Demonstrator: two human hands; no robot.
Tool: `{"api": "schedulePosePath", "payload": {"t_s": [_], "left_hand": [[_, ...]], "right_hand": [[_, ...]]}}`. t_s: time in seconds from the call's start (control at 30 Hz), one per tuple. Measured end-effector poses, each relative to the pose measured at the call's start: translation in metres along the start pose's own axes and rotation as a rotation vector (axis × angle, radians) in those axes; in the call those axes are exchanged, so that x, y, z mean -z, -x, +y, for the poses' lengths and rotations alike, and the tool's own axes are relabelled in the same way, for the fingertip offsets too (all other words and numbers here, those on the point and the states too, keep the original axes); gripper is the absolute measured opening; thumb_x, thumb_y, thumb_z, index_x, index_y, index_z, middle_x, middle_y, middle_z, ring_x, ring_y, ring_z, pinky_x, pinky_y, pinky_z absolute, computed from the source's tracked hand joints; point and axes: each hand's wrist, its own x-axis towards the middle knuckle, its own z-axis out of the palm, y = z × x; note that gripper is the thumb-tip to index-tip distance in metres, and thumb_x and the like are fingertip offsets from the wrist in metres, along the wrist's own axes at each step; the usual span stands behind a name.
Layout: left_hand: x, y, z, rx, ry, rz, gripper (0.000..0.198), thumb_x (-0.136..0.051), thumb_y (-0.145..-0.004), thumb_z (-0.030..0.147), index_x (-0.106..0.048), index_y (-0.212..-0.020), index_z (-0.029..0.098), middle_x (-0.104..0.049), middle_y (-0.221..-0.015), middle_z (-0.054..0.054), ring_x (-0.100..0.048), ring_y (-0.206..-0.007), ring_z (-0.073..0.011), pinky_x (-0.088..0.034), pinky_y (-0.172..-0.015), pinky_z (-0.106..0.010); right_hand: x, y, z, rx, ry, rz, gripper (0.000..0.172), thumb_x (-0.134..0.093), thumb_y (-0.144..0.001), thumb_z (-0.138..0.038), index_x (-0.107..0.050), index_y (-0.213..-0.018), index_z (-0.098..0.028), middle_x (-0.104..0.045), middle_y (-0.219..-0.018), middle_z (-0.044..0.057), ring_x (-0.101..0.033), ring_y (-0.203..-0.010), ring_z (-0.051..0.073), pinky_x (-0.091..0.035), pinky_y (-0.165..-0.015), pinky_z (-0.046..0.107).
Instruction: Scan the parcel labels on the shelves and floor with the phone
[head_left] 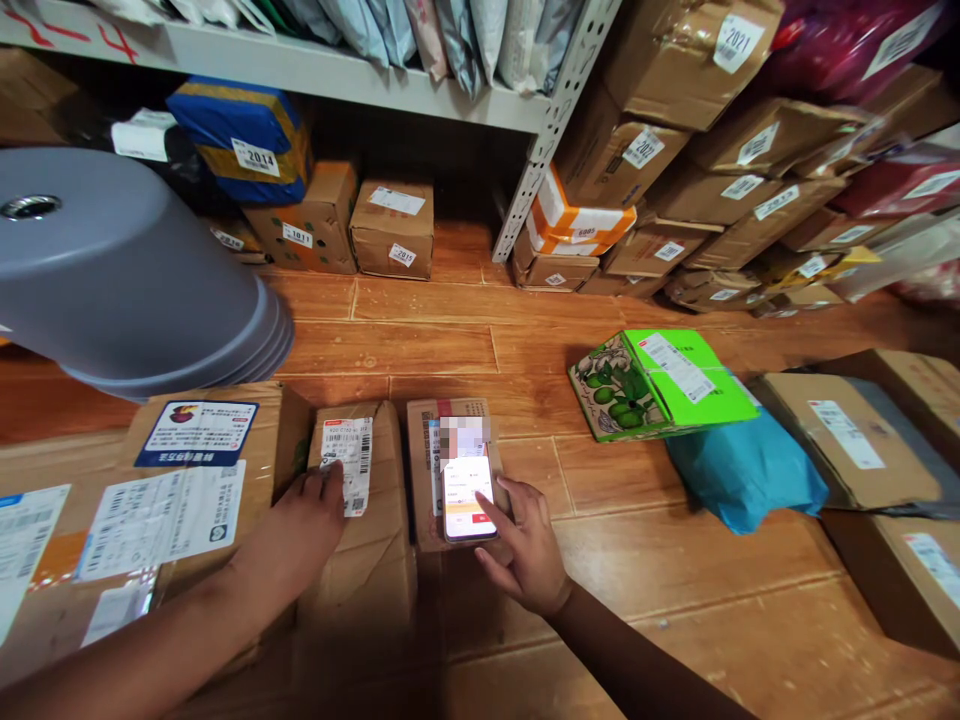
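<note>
My right hand [529,555] has its index finger on the lit screen of a smartphone [469,505], its thumb stretched out near the lower edge. The phone lies on a small brown cardboard box [429,540] on the floor. My left hand [311,505] has bent fingers pressed together at the white shipping label [356,450] of the narrow cardboard box [375,590] to the left. Its fingertips touch the label's left edge; whether something small is pinched there is hidden. The phone screen's upper part is blurred out.
Larger labelled cartons [202,490] stand left, before a stack of grey plastic tubs [150,280]. To the right are a bright green box [667,380], a blue bag [750,470] and brown cartons [862,440]. A metal shelf [300,65] and several stacked parcels [652,160] line the back.
</note>
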Motion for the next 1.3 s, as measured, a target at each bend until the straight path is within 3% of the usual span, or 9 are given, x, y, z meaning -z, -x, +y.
{"api": "schedulePosePath", "payload": {"t_s": [0.1,0.7,1.07,1.3], "left_hand": [[0.001,0.000,0.000,0.003,-0.010,-0.005,0.050,-0.038,-0.074,-0.012,-0.069,-0.109,0.005,-0.067,-0.118,-0.021,-0.070,-0.091,-0.0285,-0.060,-0.078,-0.039],[-0.003,0.001,0.000,-0.020,-0.091,0.019,0.053,-0.036,-0.073,-0.012,-0.069,-0.110,0.006,-0.069,-0.116,-0.018,-0.070,-0.085,-0.0256,-0.060,-0.072,-0.035],[-0.018,0.003,0.000,-0.036,-0.105,0.173,0.045,-0.043,-0.071,-0.011,-0.073,-0.101,0.005,-0.070,-0.111,-0.020,-0.069,-0.080,-0.0272,-0.059,-0.068,-0.037],[-0.024,0.004,0.000,-0.045,-0.150,0.305,0.043,-0.045,-0.067,-0.010,-0.075,-0.094,0.004,-0.073,-0.104,-0.020,-0.068,-0.073,-0.0262,-0.058,-0.064,-0.036]], "right_hand": [[-0.001,0.000,0.001,-0.003,-0.006,0.020,0.060,-0.055,-0.085,-0.032,-0.038,-0.141,-0.020,-0.039,-0.131,0.018,-0.045,-0.114,0.035,-0.050,-0.086,0.058],[0.009,-0.011,-0.008,0.040,-0.055,0.038,0.036,-0.052,-0.086,-0.025,-0.055,-0.121,-0.017,-0.038,-0.132,0.016,-0.041,-0.112,0.034,-0.047,-0.085,0.057],[0.008,-0.024,-0.017,0.079,-0.094,-0.038,0.031,-0.048,-0.091,-0.031,-0.057,-0.118,-0.019,-0.034,-0.135,0.016,-0.038,-0.114,0.035,-0.044,-0.087,0.058],[0.010,-0.023,-0.014,0.040,-0.068,0.016,0.026,-0.049,-0.090,-0.027,-0.058,-0.114,-0.019,-0.036,-0.134,0.013,-0.038,-0.113,0.033,-0.042,-0.089,0.055]]}}
